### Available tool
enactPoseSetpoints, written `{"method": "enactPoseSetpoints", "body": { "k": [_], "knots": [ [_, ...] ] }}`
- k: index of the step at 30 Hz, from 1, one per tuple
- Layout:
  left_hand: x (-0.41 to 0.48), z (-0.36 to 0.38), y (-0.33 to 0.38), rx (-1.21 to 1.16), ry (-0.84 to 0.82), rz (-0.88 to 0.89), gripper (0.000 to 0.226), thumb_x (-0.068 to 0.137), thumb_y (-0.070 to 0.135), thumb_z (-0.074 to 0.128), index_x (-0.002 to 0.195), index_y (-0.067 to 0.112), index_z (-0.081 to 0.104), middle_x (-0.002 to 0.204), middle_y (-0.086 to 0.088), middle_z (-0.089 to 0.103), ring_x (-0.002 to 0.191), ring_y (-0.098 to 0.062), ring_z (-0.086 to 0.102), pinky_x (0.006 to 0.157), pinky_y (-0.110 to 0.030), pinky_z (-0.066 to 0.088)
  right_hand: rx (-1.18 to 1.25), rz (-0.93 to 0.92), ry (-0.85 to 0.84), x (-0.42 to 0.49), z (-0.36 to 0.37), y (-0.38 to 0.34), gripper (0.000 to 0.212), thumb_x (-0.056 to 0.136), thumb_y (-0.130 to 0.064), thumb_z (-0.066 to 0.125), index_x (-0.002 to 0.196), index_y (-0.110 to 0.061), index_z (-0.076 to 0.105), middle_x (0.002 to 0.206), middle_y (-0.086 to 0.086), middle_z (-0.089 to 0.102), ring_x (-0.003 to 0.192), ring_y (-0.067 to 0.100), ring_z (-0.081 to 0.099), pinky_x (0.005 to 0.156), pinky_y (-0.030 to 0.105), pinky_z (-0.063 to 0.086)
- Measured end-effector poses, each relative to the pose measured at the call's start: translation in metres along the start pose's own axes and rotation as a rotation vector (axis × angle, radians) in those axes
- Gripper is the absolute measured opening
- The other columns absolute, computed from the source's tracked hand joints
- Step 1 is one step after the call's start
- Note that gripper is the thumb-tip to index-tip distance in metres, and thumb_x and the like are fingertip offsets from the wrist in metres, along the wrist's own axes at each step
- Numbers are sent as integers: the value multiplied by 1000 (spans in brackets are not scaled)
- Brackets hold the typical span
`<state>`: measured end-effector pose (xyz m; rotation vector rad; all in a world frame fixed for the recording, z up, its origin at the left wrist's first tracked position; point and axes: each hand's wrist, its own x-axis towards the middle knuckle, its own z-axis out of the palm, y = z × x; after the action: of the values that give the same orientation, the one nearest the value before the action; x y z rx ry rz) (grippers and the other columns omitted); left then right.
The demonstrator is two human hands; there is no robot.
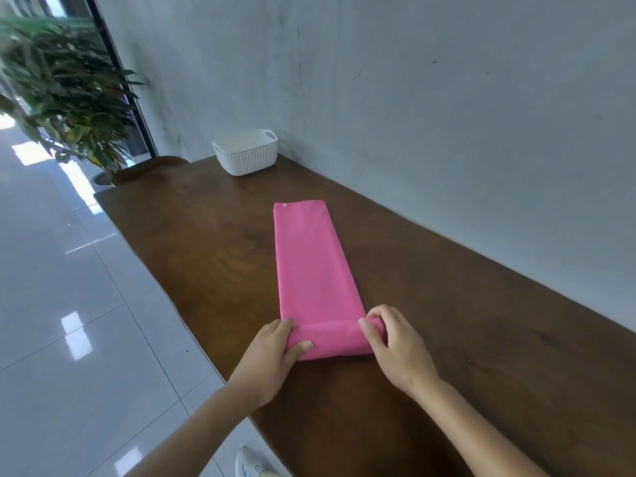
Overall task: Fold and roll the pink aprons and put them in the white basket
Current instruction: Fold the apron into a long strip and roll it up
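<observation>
A pink apron [313, 266] lies folded into a long narrow strip on the dark wooden table [213, 256], running away from me. Its near end is turned into a short roll. My left hand [275, 356] grips the roll's left end, thumb on top. My right hand [392, 342] grips the right end, fingers curled over it. The white basket [246, 151] stands at the table's far end against the wall, and what shows of its inside looks empty.
A grey wall [447, 115] runs along the table's right side. A potted plant [65, 94] stands beyond the far left corner. Glossy tiled floor [69, 304] lies left of the table edge, with a shoe [253, 463] below.
</observation>
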<state>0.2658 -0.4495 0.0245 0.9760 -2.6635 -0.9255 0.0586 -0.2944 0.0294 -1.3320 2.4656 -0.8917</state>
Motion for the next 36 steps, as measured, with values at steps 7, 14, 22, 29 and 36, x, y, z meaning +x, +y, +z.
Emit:
{"method": "enactPoseSetpoints", "body": {
  "k": [7, 14, 22, 29, 36],
  "knots": [
    [-2, -15, -6, -248, -146, -166, 48, 93, 65, 44, 106, 22, 63, 99, 2, 70, 89, -14, 67, 86, -37, 58, 51, -14, -65, -30, 3, -4, 54, 95, -69, 43, 141, -42, 36, 132, -31, 40, 118, -7, 46, 81, 5, 37],
    [-5, -10, 0, -292, -62, -282, 37, 99, 60, 48, 109, 26, 60, 106, 5, 66, 94, -12, 65, 89, -36, 59, 258, 114, -74, -31, 5, -11, 52, 89, -70, 50, 131, -38, 48, 125, -23, 56, 116, 0, 55, 79, 9, 43],
    [-21, 5, 6, -132, 261, -84, 58, 96, 59, 51, 145, 30, 41, 139, 16, 43, 122, -4, 48, 101, -25, 51, 246, 291, -214, 3, 1, -16, 54, 94, -68, 45, 127, -28, 54, 120, -10, 58, 105, 10, 54, 78, 27, 43],
    [-11, 2, -9, -41, 239, -65, 64, 94, 63, 52, 150, 35, 39, 144, 15, 47, 126, -7, 45, 105, -27, 45, 145, 341, -199, 36, 3, -23, 57, 86, -80, 43, 112, -30, 51, 101, -5, 66, 84, 16, 65, 66, 33, 51],
    [1, -5, -10, -37, 161, -107, 54, 99, 58, 48, 146, 30, 44, 129, 15, 54, 114, -7, 53, 98, -25, 49, -203, 92, -97, 33, 2, -35, 47, 96, -71, 18, 118, -37, 42, 106, -6, 57, 83, 6, 57, 53, 19, 39]
  ]
}}
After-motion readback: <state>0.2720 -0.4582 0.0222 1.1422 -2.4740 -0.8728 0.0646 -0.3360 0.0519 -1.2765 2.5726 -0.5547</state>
